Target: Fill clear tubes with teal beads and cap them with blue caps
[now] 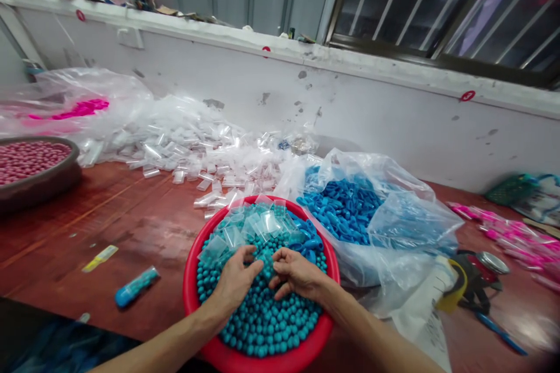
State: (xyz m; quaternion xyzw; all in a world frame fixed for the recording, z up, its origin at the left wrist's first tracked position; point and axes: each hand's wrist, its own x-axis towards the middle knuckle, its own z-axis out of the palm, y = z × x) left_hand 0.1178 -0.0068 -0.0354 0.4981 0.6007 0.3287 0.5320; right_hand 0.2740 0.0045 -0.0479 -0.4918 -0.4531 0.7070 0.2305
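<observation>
Both of my hands are over a red basin [191, 280] filled with round teal beads [266, 326]. My left hand [236, 275] is low over the beads, thumb and forefinger apart, with nothing visible between them. Facing it, my right hand [300, 274] has loosely curled fingers with gaps between them, and no held thing shows. Just beyond my fingers, clear plastic sleeves [254, 227] lie on the beads. Several blue plastic caps [310, 243] rest at the basin's right side. On the table to the left lies a bead-filled clear tube with a blue end [136, 287].
A clear bag of blue caps [345, 207] stands right of the basin. Behind spreads a heap of clear sleeves [175, 140]. A bowl of pink beads [65, 178] is at left. Pink tubes [520, 233], a tape roll [455, 288] and a blue pen [501, 333] lie right.
</observation>
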